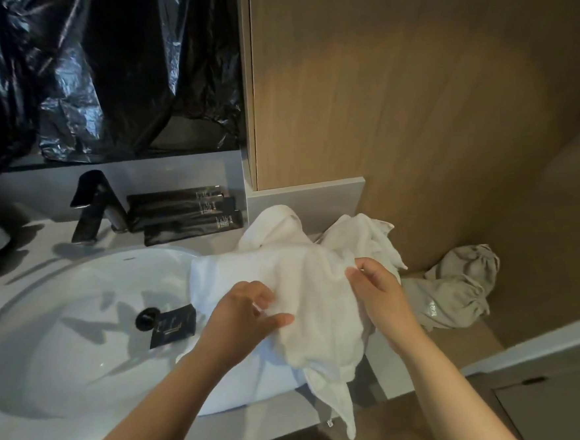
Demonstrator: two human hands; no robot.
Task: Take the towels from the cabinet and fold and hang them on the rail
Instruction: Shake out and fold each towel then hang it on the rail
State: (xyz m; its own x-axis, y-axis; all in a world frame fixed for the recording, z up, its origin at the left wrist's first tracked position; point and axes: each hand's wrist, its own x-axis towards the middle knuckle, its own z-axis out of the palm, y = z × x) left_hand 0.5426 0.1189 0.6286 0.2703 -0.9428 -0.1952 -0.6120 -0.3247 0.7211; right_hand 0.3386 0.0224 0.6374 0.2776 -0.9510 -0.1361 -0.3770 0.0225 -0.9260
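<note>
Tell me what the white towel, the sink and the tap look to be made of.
White towel: soft woven cloth, likely cotton terry, matte; it crumples into folds. Sink: probably glazed ceramic, glossy white with highlights. Tap: seemingly metal, matte black finish.

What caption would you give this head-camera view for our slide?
Left hand and right hand grip a crumpled white towel over the sink rim.
</note>
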